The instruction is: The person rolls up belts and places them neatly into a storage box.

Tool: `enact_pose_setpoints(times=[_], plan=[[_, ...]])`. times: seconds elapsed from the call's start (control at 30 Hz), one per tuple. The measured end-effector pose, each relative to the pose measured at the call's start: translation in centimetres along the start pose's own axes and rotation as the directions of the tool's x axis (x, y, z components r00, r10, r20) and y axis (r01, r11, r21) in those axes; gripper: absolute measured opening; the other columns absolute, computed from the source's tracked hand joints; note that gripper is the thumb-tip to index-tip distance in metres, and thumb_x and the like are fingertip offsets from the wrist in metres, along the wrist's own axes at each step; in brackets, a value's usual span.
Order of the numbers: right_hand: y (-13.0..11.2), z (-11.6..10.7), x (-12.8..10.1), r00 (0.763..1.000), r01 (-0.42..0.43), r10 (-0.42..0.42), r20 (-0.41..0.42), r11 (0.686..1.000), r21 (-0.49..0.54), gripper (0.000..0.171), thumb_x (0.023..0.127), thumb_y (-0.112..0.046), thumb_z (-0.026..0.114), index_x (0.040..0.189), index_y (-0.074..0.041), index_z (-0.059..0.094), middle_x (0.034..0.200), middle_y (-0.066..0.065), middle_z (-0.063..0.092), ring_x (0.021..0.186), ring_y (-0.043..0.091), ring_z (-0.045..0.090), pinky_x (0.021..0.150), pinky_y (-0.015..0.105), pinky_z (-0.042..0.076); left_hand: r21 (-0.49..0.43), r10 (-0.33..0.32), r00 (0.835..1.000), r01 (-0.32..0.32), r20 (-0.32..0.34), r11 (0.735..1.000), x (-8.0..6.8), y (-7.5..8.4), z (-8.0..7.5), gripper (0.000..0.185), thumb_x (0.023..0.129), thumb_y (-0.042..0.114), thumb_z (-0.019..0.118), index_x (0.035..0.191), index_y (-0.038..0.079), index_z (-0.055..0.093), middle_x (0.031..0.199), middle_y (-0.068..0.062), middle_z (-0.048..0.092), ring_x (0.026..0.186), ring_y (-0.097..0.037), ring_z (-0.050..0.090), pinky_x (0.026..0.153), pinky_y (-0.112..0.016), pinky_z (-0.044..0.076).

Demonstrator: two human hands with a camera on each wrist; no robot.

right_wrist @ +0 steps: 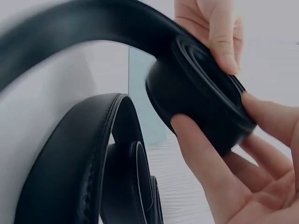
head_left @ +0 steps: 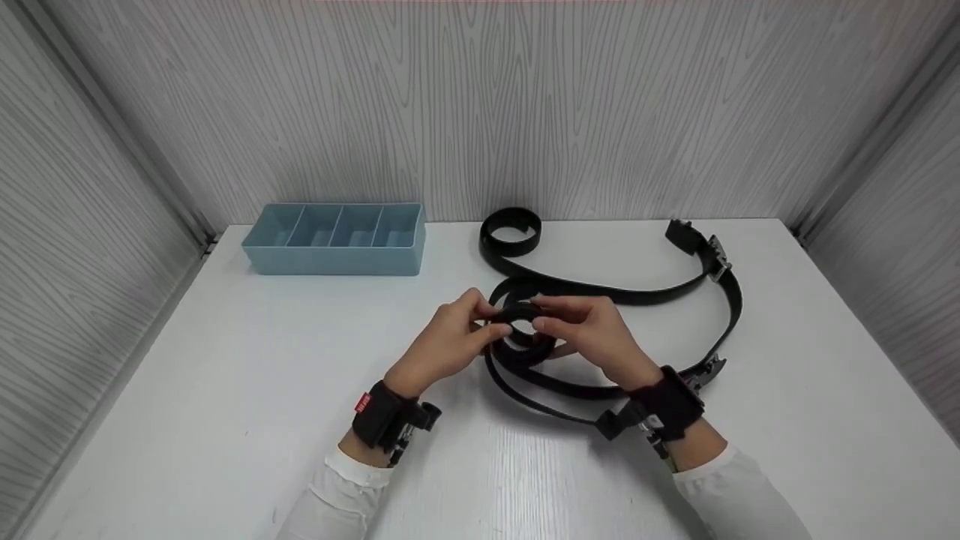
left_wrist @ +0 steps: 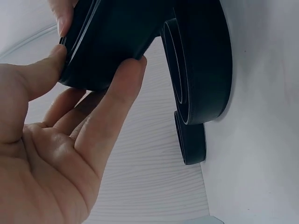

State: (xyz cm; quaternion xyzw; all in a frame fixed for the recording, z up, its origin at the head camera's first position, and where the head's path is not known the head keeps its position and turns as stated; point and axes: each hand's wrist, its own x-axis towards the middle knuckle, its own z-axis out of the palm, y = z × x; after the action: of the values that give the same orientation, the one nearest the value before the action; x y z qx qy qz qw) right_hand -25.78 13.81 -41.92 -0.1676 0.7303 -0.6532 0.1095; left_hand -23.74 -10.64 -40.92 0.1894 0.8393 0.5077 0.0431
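Note:
A black belt's rolled-up coil [head_left: 525, 346] is held just above the white table [head_left: 225, 375] at its centre. My left hand [head_left: 487, 321] pinches the coil [left_wrist: 107, 46] from the left, thumb on one side and fingers [left_wrist: 117, 102] on the other. From the right, my right hand [head_left: 544, 319] grips the same coil [right_wrist: 196, 88] between thumb and fingers [right_wrist: 201, 154]. The belt's loose strap [head_left: 570, 390] trails to the right toward a metal buckle [head_left: 709, 367].
A second black belt [head_left: 600, 291] lies behind, its end curled [head_left: 511, 229] near the back wall and its buckle [head_left: 709, 251] at the right. A light blue tray [head_left: 334, 259] with several compartments stands at the back left. Grey walls enclose the table.

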Motion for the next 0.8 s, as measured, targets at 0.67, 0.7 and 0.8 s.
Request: enact_pose_setpoints(times=[0.67, 0.7, 0.8], plan=[[-0.15, -0.23, -0.06, 0.998, -0.02, 0.03, 0.062, 0.988, -0.152, 0.043, 0.092, -0.017, 0.081, 0.133, -0.007, 0.071, 0.121, 0.013, 0.073, 0.098, 0.031, 0.074, 0.068, 0.035, 0.062, 0.081, 0.033, 0.999, -0.036, 0.041, 0.996, -0.11, 0.01, -0.02, 0.019, 0.1, 0.021, 0.073, 0.106, 0.007, 0.061, 0.088, -0.002, 0.073, 0.065, -0.01, 0.053, 0.06, -0.026, 0.04], [-0.15, -0.2, -0.07, 0.998, -0.023, 0.03, 0.051, 0.991, -0.133, 0.043, 0.092, -0.016, 0.081, 0.133, -0.007, 0.071, 0.12, 0.014, 0.074, 0.098, 0.031, 0.074, 0.068, 0.035, 0.062, 0.07, 0.026, 0.999, -0.028, 0.038, 0.997, -0.1, 0.02, -0.05, 0.02, 0.1, 0.021, 0.073, 0.107, 0.007, 0.061, 0.089, -0.003, 0.073, 0.066, -0.01, 0.055, 0.061, -0.026, 0.042], [-0.09, -0.11, -0.03, 1.0, -0.021, 0.022, 0.017, 0.998, -0.066, 0.042, 0.093, -0.015, 0.081, 0.133, -0.005, 0.071, 0.117, 0.016, 0.075, 0.098, 0.03, 0.074, 0.067, 0.035, 0.062, 0.028, 0.005, 1.0, -0.006, 0.023, 1.0, -0.08, 0.08, -0.09, 0.022, 0.1, 0.021, 0.073, 0.11, 0.007, 0.06, 0.104, -0.007, 0.074, 0.075, -0.011, 0.065, 0.068, -0.028, 0.051]])
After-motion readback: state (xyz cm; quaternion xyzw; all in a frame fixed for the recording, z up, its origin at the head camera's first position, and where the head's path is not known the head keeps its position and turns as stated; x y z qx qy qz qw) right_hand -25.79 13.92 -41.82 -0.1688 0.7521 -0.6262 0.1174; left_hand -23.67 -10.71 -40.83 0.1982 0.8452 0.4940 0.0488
